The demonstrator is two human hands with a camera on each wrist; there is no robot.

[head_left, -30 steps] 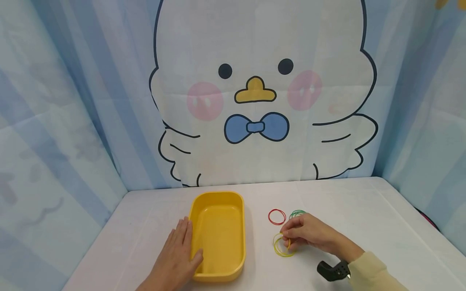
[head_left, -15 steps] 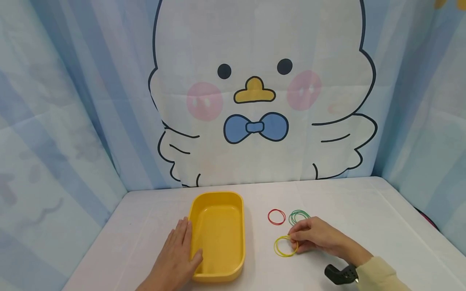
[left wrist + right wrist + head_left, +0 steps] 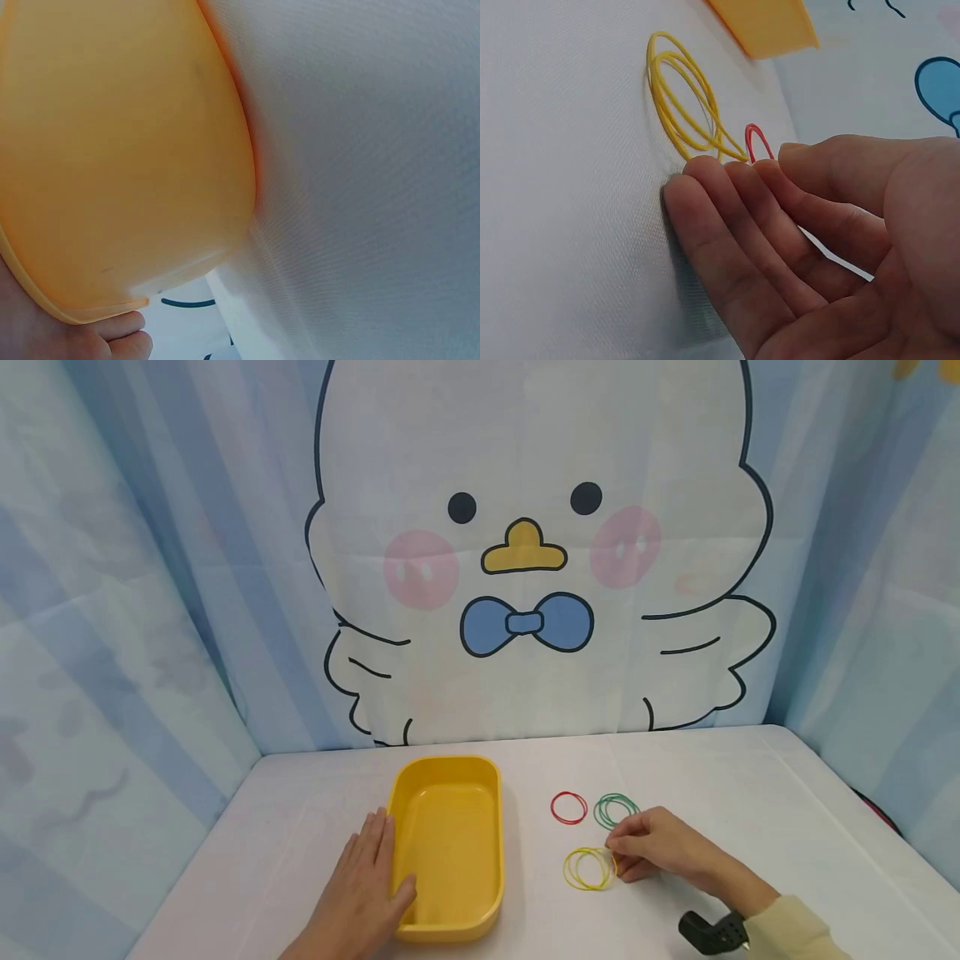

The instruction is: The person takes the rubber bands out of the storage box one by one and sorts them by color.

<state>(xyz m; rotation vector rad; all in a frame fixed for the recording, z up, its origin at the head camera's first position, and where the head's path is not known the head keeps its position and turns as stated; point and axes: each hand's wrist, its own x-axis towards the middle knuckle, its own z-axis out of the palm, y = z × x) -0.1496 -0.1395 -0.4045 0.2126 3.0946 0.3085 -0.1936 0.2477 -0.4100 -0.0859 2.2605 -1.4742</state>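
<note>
My left hand (image 3: 352, 885) lies along the left side of a yellow plastic tray (image 3: 501, 860), its fingers straight against the rim and its thumb reaching over the edge. The left wrist view has the tray's outer wall (image 3: 135, 165) large, with fingertips (image 3: 129, 346) showing below. To the right of the tray, my right hand (image 3: 656, 843) pinches the right edge of several looped yellow rubber bands (image 3: 567, 870) lying on the table. In the right wrist view, one yellow band (image 3: 660, 97) stretches to a point at the fingertips, where the pinch itself is partly hidden.
Red rubber bands (image 3: 552, 814) and green rubber bands (image 3: 597, 814) lie behind the yellow ones on the white table (image 3: 315, 785). A black wrist device (image 3: 708, 933) sits under the right wrist. A printed cloth backdrop (image 3: 517, 693) rises along the table's back edge.
My right hand has moved to the right and drawn a yellow band with it; the yellow loops now lie flatter and spread wider. More of the green bands shows. The left hand has stayed put.
</note>
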